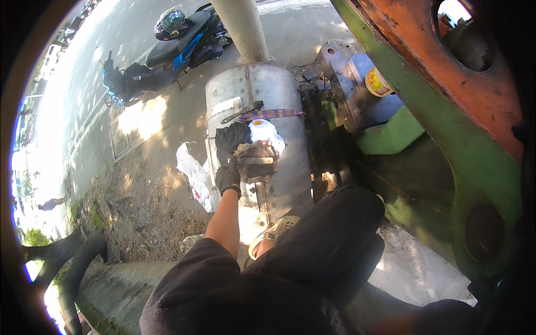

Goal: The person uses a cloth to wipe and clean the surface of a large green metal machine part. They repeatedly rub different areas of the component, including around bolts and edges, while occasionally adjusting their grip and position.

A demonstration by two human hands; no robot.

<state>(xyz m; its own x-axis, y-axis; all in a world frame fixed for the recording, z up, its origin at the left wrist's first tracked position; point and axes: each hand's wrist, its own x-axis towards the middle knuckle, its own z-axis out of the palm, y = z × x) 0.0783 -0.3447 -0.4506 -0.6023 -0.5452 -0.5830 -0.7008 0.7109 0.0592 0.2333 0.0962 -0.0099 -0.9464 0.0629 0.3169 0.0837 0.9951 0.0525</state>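
Note:
My left hand point(228, 177), in a dark glove, is over the top of a large grey metal drum point(293, 173). It is closed at the left edge of a brown, ragged piece point(257, 152) with a pale bar across it; the fingertips are hidden. A crumpled black cloth or glove point(231, 138) lies just beyond the hand. Beside that is a white, printed crumpled bag point(269, 133). A patterned strap point(279, 114) crosses the drum, and a dark, slim tool point(243, 111) rests by it. My right hand does not show.
A white rag point(194, 174) hangs at the drum's left side. A post point(240, 28) rises behind the drum. Green and orange metal framework point(446, 117) looms on the right, near a yellow-labelled tub point(378, 82). A motorcycle point(167, 53) stands far left. My clog point(273, 230) is against the drum.

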